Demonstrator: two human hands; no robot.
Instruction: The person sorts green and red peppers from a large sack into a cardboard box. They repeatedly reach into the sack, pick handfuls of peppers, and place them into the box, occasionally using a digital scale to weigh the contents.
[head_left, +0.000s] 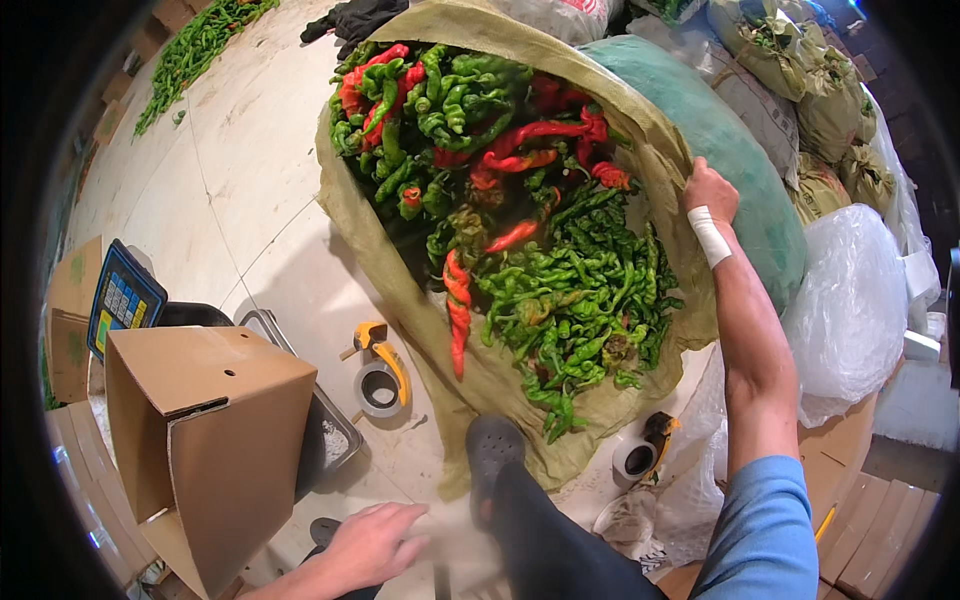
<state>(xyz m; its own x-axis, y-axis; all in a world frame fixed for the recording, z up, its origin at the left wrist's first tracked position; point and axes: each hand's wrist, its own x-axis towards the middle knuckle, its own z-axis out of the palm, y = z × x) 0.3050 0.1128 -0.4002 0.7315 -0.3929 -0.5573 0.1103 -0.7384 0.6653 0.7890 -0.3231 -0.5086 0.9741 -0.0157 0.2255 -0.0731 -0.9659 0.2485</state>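
A wide-mouthed woven olive-yellow sack (465, 30) lies open on the floor before me. Curled green peppers (585, 292) spill towards its near edge, with larger green peppers (465, 97) and twisted red peppers (517, 146) deeper in the sack. At its right side, my right hand (709, 191) grips the fabric edge; a white wrap (709, 236) circles that wrist. My left hand (375, 544) is low in the view beside my leg, fingers apart, holding nothing. One grey clog (495, 442) of mine rests on the sack's near edge.
An open cardboard box (232, 420) stands on a scale at left, its keypad display (124, 300) behind. Tape dispensers (382, 382) (645, 450) lie on the floor. A bulging green sack (712, 142), filled bags (832, 90) and clear plastic (847, 315) crowd the right. Green peppers (191, 56) lie far left.
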